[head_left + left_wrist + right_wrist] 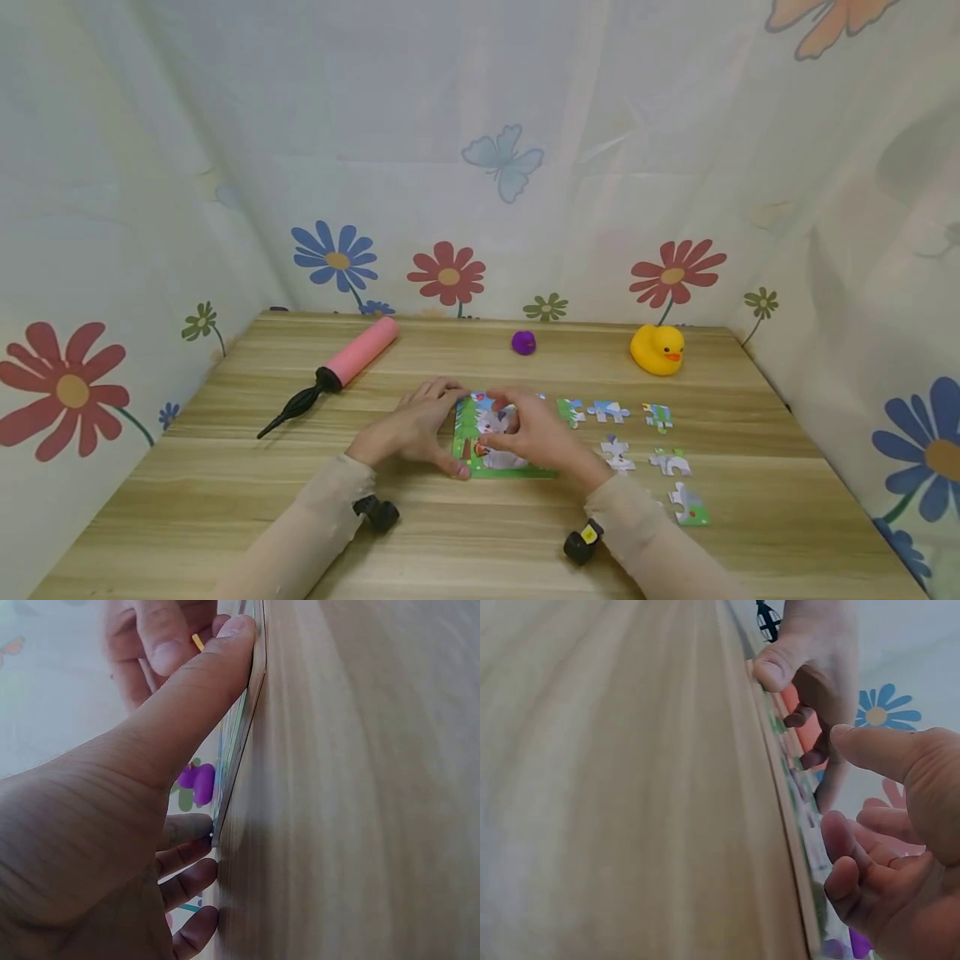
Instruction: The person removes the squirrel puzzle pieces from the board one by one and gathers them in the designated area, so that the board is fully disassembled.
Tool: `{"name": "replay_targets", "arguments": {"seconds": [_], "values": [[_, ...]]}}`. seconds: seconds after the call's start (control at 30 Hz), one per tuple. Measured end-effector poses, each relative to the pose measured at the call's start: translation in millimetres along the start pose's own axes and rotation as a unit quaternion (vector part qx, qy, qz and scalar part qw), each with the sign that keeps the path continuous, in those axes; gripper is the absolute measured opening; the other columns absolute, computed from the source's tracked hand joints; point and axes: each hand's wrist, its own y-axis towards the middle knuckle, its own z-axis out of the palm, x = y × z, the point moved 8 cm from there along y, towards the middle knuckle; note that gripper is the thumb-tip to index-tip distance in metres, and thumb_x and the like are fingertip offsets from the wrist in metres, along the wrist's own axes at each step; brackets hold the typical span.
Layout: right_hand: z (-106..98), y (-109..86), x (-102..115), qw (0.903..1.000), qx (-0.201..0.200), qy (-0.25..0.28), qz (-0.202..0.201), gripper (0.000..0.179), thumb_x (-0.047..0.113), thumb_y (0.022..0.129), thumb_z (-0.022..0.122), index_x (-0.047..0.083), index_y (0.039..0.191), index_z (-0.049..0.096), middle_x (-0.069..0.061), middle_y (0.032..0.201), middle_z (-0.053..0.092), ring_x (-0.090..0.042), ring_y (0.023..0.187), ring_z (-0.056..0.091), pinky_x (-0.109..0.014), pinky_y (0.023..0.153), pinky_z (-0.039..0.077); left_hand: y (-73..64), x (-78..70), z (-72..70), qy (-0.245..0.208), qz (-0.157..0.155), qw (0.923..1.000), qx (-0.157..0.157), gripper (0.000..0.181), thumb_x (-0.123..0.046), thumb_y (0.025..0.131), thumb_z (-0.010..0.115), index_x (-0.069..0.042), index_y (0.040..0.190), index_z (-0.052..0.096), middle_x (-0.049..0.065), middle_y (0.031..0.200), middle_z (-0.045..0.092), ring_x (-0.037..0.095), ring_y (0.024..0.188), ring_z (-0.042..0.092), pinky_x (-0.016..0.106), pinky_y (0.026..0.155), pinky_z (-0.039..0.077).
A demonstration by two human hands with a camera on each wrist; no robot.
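In the head view a jigsaw puzzle [491,473] in a flat tray lies mid-table, showing grey-white animals, trees and green grass. My left hand [416,425] holds its left side, thumb at the near corner and fingers at the far one. The left wrist view shows that thumb [202,675] against the tray's edge. My right hand [536,433] is above the puzzle's right part. In the right wrist view its thumb [885,754] and bent fingers stand apart, with nothing seen between them. The right hand hides part of the picture.
Several loose puzzle pieces [618,452] lie right of the tray. A pink hand pump [363,352] with a black nozzle lies back left. A small purple duck [523,342] and a larger yellow duck [656,350] stand at the back, before a flowered curtain [375,167].
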Motion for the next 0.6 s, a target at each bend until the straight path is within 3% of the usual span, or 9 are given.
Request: {"name": "replay_targets", "arguments": {"seconds": [0.2, 0.4, 0.6], "values": [[7.9, -0.7, -3.3, 0.9977, -0.014, -0.066, -0.001, 0.074, 0.041, 0.092, 0.095, -0.001, 0.146, 0.067, -0.006, 0.122, 0.068, -0.015, 0.089, 0.059, -0.028, 0.073, 0.052, -1.3, -0.7, -0.5, -0.004, 0.001, 1.0000, 0.000, 0.135, -0.067, 0.070, 0.101, -0.008, 0.173, 0.037, 0.014, 0.175, 0.034, 0.038, 0.161, 0.031, 0.070, 0.130, 0.027], [12.9, -1.0, -3.9, 0.9956, -0.003, -0.094, -0.004, 0.064, 0.039, 0.094, 0.092, 0.002, 0.142, 0.073, -0.008, 0.121, 0.064, -0.019, 0.103, 0.061, -0.040, 0.090, 0.057, -0.7, -3.0, -1.1, -0.004, 0.005, 1.0000, 0.001, 0.134, -0.067, 0.071, 0.101, -0.007, 0.172, 0.037, 0.014, 0.174, 0.034, 0.039, 0.161, 0.031, 0.071, 0.129, 0.027], [15.6, -1.3, -3.5, 0.9960, 0.007, -0.089, 0.004, 0.056, 0.037, 0.095, 0.092, 0.006, 0.138, 0.075, -0.009, 0.121, 0.062, -0.018, 0.100, 0.059, -0.038, 0.087, 0.055, -0.7, -1.7, -1.2, -0.004, 0.004, 1.0000, -0.001, 0.134, -0.067, 0.070, 0.101, -0.007, 0.171, 0.038, 0.014, 0.174, 0.035, 0.039, 0.161, 0.032, 0.071, 0.129, 0.028]]}}
